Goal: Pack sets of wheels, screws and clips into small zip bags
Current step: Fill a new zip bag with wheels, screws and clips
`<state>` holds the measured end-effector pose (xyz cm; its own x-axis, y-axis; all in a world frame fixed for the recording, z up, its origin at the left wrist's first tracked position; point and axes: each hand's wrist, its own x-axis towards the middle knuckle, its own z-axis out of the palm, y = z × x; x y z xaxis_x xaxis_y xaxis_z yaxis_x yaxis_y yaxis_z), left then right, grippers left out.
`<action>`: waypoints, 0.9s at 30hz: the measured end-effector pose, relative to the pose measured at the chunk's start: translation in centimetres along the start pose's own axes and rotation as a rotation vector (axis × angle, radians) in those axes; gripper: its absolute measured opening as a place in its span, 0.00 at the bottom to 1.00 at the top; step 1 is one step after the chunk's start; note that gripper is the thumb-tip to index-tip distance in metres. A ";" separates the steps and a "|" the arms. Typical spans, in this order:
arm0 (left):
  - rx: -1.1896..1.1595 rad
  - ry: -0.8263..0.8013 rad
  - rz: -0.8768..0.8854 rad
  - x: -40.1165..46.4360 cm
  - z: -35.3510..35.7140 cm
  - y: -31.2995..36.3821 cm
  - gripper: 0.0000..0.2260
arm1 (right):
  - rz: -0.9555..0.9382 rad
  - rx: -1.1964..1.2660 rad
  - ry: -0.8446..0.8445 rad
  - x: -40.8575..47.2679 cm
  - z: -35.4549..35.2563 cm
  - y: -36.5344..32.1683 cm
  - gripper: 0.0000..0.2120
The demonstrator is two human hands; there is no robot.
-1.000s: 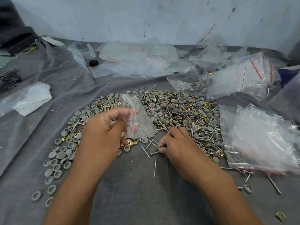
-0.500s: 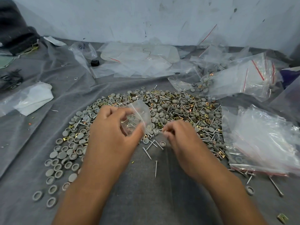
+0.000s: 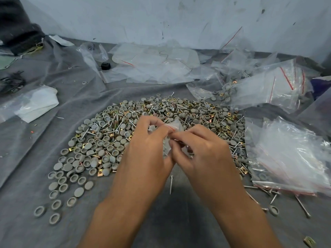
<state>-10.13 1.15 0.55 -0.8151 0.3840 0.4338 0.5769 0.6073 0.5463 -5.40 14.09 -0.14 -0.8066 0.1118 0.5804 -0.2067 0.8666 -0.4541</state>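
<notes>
A small clear zip bag [image 3: 173,126] with a red strip is held between both hands over the middle of the pile. My left hand [image 3: 146,149] pinches its top with thumb and fingers. My right hand [image 3: 200,151] pinches the same bag from the right, fingertips against the left hand's. Most of the bag is hidden behind the fingers. Under them lies a wide heap [image 3: 114,140] of grey wheels, silver screws and brass clips on grey cloth. A single screw [image 3: 171,184] lies just below the hands.
A stack of unused zip bags [image 3: 290,156] lies at the right. Filled bags [image 3: 265,88] sit at the back right, loose clear plastic [image 3: 154,65] at the back. A white bag [image 3: 34,104] lies left. A wall closes the far side.
My right hand left the screws on the cloth and rose to meet the left hand at the bag. The left hand moved right with the bag, which is now bunched between both hands.
</notes>
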 end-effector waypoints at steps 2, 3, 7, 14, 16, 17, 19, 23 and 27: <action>-0.027 0.013 0.006 0.1 0.0 0.0 0.16 | 0.061 -0.021 0.008 0.0 0.0 0.0 0.09; -0.033 0.014 0.009 0.2 -0.1 0.0 0.17 | 0.084 -0.018 0.008 0.1 0.0 0.0 0.10; -0.087 -0.012 0.027 0.6 -0.5 -0.1 0.19 | 0.151 0.116 0.012 0.2 -0.1 0.0 0.12; -0.076 0.126 -0.094 0.9 -1.8 -0.7 0.21 | 0.354 0.220 -0.030 0.0 -1.1 1.9 0.06; -0.076 0.239 -0.120 1.1 -2.3 -0.8 0.20 | 0.488 0.085 -0.330 -0.5 -0.6 2.0 0.07; -0.080 0.287 -0.124 1.1 -2.4 -0.9 0.19 | 0.531 0.001 -0.471 -0.9 -0.1 1.8 0.11; -0.084 0.347 -0.124 1.1 -2.5 -0.8 0.18 | 0.554 -0.154 -0.649 -1.6 0.9 1.1 0.17; -0.056 0.358 -0.109 0.9 -2.4 -0.7 0.16 | 0.517 -0.279 -0.699 -2.2 1.9 -0.2 0.13; -0.018 0.302 -0.087 0.9 -2.3 -1.0 0.17 | 0.463 -0.182 -0.550 -1.6 2.0 -0.6 0.08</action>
<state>-11.29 -0.74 2.05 -0.8102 0.1053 0.5766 0.5085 0.6156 0.6021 -5.08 12.45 -2.18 -0.9598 0.2669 -0.0870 0.2782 0.8623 -0.4231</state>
